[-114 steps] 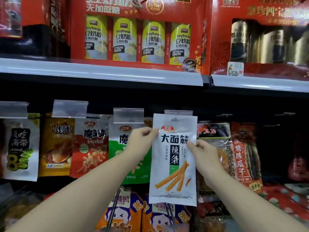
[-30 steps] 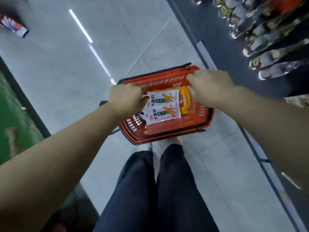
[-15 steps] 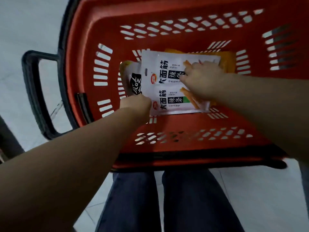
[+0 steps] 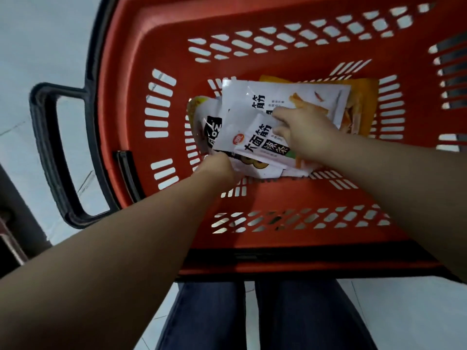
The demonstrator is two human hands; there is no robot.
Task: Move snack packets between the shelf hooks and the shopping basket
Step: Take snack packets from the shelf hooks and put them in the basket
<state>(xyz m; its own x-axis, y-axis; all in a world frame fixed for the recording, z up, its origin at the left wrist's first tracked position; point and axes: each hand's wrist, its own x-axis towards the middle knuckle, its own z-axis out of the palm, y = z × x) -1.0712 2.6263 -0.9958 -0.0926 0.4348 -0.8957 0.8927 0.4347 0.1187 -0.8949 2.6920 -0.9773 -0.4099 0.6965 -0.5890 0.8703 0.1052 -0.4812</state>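
A red shopping basket [image 4: 273, 198] stands on the floor below me. Inside lie several snack packets. The near white packet [image 4: 252, 141] with black characters is tilted up off the pile. My right hand [image 4: 305, 130] grips its right part with curled fingers. My left hand [image 4: 218, 166] pinches its lower left edge, fingertips hidden under the packets. Behind it lies a second white packet [image 4: 303, 96] of the same kind. A packet with a black label [image 4: 209, 127] sits at the left, and an orange packet [image 4: 365, 104] at the back right.
The basket's black handle [image 4: 48, 152] sticks out to the left over the pale tiled floor [image 4: 30, 46]. My legs in dark trousers [image 4: 252, 319] stand right in front of the basket's near rim. A dark shelf base [image 4: 10, 223] is at the left edge.
I went from the shelf hooks down to the basket. In the last half second the near white packet has lifted and tilted, and my right hand has closed on it.
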